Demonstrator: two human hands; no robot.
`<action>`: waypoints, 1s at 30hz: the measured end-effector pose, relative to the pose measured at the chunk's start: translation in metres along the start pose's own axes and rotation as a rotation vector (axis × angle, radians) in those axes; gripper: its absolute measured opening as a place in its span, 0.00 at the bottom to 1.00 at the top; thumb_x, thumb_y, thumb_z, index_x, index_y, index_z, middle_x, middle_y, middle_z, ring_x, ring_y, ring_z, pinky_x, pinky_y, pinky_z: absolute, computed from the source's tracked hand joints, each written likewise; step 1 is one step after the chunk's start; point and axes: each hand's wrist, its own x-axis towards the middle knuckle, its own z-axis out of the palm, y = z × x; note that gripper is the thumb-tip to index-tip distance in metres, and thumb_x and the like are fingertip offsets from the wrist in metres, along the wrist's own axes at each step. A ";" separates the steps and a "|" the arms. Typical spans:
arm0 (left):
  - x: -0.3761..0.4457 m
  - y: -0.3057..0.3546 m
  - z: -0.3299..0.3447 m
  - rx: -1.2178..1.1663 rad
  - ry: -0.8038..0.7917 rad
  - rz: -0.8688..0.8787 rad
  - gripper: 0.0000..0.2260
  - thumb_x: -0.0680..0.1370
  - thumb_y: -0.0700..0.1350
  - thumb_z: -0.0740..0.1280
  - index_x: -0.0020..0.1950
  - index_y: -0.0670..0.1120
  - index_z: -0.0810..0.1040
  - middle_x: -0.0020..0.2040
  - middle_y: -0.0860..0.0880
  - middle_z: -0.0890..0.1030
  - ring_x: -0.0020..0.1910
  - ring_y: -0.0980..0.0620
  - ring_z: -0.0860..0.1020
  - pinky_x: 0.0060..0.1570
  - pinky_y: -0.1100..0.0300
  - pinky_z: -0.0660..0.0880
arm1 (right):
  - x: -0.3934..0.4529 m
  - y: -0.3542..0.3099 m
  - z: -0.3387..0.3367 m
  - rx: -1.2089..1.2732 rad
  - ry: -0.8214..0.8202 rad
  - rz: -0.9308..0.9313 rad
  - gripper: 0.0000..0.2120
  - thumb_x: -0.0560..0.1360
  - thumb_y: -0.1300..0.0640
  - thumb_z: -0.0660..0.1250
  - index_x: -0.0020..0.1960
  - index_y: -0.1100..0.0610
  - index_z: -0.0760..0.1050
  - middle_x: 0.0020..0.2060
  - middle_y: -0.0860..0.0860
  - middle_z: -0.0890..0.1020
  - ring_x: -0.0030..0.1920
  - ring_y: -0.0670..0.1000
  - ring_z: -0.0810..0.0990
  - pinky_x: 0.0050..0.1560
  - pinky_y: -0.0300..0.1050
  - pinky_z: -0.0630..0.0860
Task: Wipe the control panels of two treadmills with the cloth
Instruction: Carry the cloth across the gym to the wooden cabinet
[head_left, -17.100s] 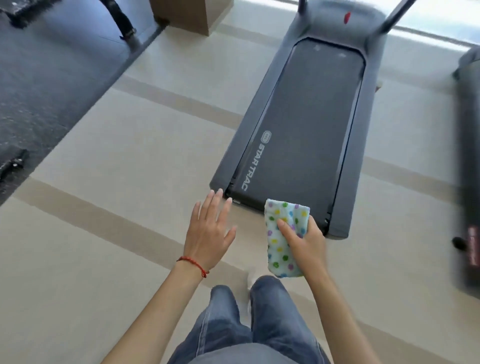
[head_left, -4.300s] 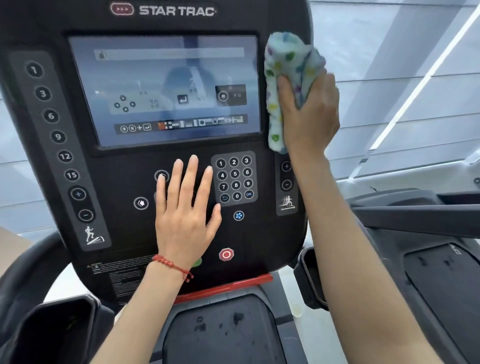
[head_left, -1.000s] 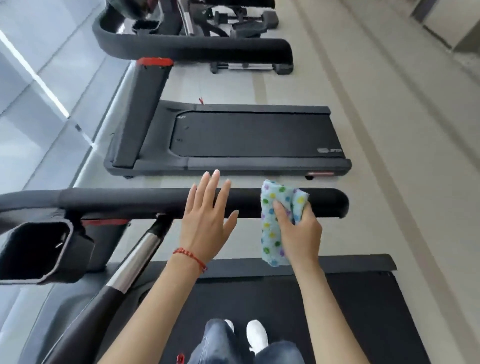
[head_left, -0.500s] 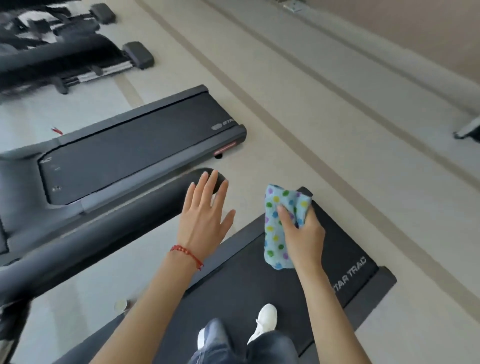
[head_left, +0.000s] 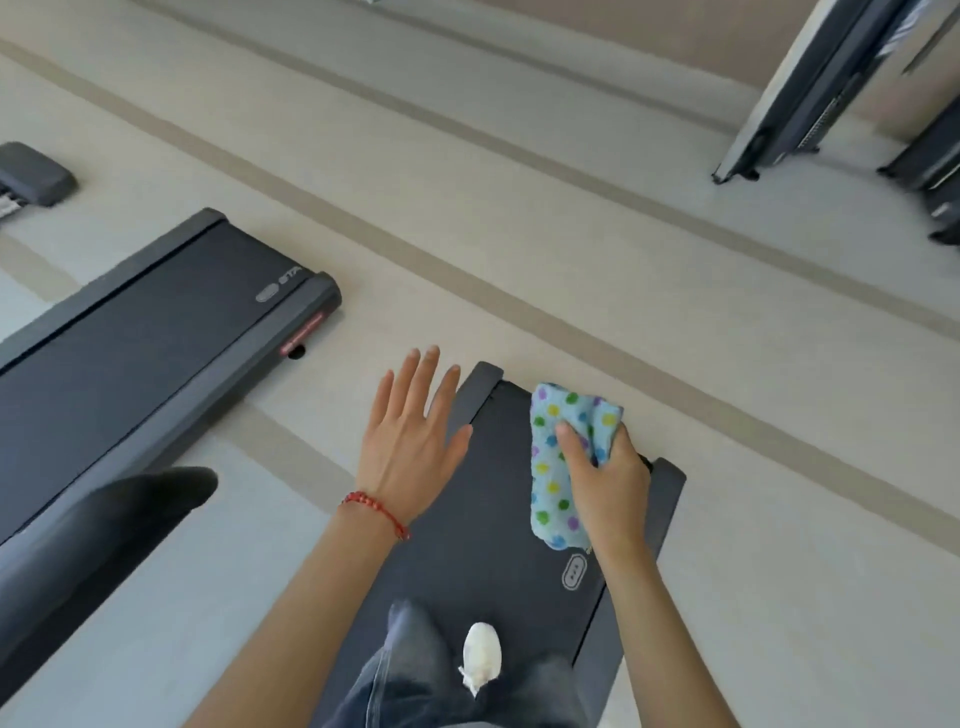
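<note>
Head view: the person stands on the belt of a treadmill (head_left: 483, 519), one white shoe (head_left: 482, 659) planted on it near its rear end. The right hand (head_left: 608, 478) is closed around a folded blue cloth (head_left: 558, 467) with coloured dots, held above that belt's rear right corner. The left hand (head_left: 410, 441) hovers spread and empty over the belt's left edge, a red bracelet (head_left: 376, 512) at the wrist. A second treadmill (head_left: 140, 338) lies to the left, apart across pale floor.
</note>
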 end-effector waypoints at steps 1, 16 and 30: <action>0.011 0.004 0.005 -0.007 -0.002 0.022 0.25 0.76 0.54 0.56 0.67 0.40 0.71 0.69 0.38 0.69 0.68 0.38 0.66 0.67 0.44 0.58 | 0.008 0.002 -0.003 0.002 0.016 0.022 0.20 0.71 0.44 0.67 0.58 0.54 0.74 0.49 0.48 0.81 0.49 0.48 0.80 0.51 0.48 0.78; 0.228 -0.003 0.083 -0.075 -0.064 0.254 0.24 0.77 0.53 0.55 0.67 0.39 0.71 0.69 0.38 0.69 0.69 0.39 0.66 0.67 0.46 0.59 | 0.185 -0.013 0.008 0.044 0.242 0.211 0.09 0.72 0.45 0.67 0.47 0.48 0.72 0.41 0.41 0.79 0.43 0.44 0.79 0.43 0.41 0.75; 0.392 0.043 0.150 -0.119 -0.070 0.406 0.24 0.77 0.52 0.55 0.68 0.39 0.69 0.69 0.37 0.68 0.68 0.38 0.66 0.66 0.43 0.63 | 0.342 -0.002 -0.012 -0.002 0.351 0.223 0.12 0.72 0.46 0.67 0.49 0.52 0.73 0.41 0.46 0.79 0.43 0.49 0.79 0.46 0.44 0.76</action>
